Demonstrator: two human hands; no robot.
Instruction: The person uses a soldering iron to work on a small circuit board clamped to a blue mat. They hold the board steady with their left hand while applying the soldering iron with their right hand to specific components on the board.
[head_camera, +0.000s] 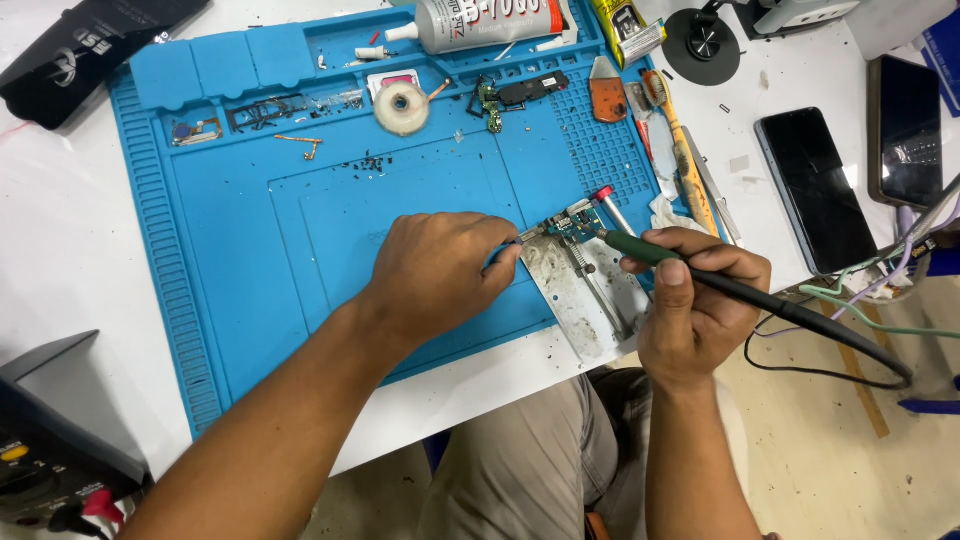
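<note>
While the small green circuit board (570, 222) sits clamped at the top end of a scuffed silver metal holder plate (585, 290), both hands work on it from either side. The board is narrow, crowded with tiny components, and lies near the right edge of a large blue silicone work mat (250, 250). The right hand (695, 300) is closed in a pen-like grip around a soldering iron with a green grip and black cable (700, 272), its tip touching or just over the board's right side. The left hand (440, 272) has its fingers pinched together on thin metal tweezers (520, 240) whose points meet the board's left edge.

To do this well, I judge that the iron tip should rest only on the intended joint, with the tweezers steadying the part and both wrists braced on the mat.

Farther up the mat lie a white roll of tape (402, 107), a loose small board with a black part (515, 95) and a grey tube of adhesive (480, 22). Off the mat to the right lie two dark phones (815, 188), face up on the white table (60, 220).
</note>
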